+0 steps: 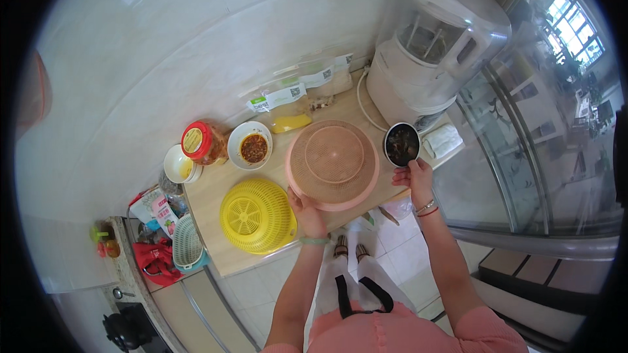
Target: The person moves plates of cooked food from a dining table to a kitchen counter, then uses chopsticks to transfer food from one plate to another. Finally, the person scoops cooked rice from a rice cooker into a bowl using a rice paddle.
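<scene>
A pink mesh basket (332, 157) lies upside down on the wooden tabletop (212, 248). At its near left rim is my left hand (307, 214), gripping the edge with the thumb on the side. My right hand (414, 179) pinches the near rim of a small bowl (401, 144), white outside and dark inside, with dark wet-looking pieces in it. That bowl stands at the table's right side, beside the basket. An overturned yellow colander (255, 214) sits to the left of my left hand. What the pink basket covers, if anything, is hidden.
Behind are a white bowl of reddish-brown sauce (254, 148), a red-lidded jar (201, 142), another white bowl (180, 164) and clear packets (290, 121). A large blender (425, 59) stands back right, near a folded white cloth (443, 140). A glass door (523, 131) is at right.
</scene>
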`<state>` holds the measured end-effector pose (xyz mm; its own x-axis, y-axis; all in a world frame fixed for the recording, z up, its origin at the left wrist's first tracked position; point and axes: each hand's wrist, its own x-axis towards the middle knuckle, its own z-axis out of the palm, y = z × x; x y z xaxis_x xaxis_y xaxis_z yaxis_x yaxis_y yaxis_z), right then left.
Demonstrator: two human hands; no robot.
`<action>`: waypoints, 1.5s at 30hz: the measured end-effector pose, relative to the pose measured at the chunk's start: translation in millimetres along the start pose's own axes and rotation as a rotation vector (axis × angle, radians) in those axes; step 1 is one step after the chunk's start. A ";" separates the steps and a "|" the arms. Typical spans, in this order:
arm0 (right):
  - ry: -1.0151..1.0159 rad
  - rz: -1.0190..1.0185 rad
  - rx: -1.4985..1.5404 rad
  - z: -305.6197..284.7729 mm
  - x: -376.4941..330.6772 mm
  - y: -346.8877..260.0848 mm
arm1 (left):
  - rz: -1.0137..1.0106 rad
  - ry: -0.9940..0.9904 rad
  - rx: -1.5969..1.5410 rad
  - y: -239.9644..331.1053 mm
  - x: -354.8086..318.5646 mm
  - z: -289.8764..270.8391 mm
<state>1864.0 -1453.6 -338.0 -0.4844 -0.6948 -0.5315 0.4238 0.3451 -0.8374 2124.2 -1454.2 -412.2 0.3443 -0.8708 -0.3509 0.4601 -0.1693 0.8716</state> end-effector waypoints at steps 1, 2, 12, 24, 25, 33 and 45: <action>-0.010 -0.005 -0.015 0.6 -5.5 -11.3 | 0.014 -0.025 0.054 4.7 -6.0 7.0; -0.058 -0.011 -0.056 5.7 -11.7 -21.9 | 0.029 -0.044 0.112 15.4 -14.5 12.4; -0.336 -0.064 -0.393 100.2 -40.6 -44.3 | 0.126 -0.171 0.351 21.6 -33.7 4.9; -0.299 -0.033 -0.318 118.5 -49.9 -42.0 | 0.121 -0.201 0.343 14.9 -28.5 0.6; -0.246 -0.147 -0.410 111.9 -50.0 -40.6 | 0.143 -0.194 0.341 15.6 -28.7 2.2; -0.112 -0.617 -0.588 50.7 -12.9 47.4 | 0.303 -0.327 0.618 33.4 -23.2 14.3; -0.091 -0.538 -0.752 48.2 2.3 40.7 | 0.371 -0.344 0.705 25.8 -18.9 25.4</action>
<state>1917.0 -1471.6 -367.1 -0.3966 -0.9158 -0.0626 -0.4634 0.2587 -0.8475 2108.8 -1453.9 -374.4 0.0531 -0.9984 0.0215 -0.2863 0.0054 0.9581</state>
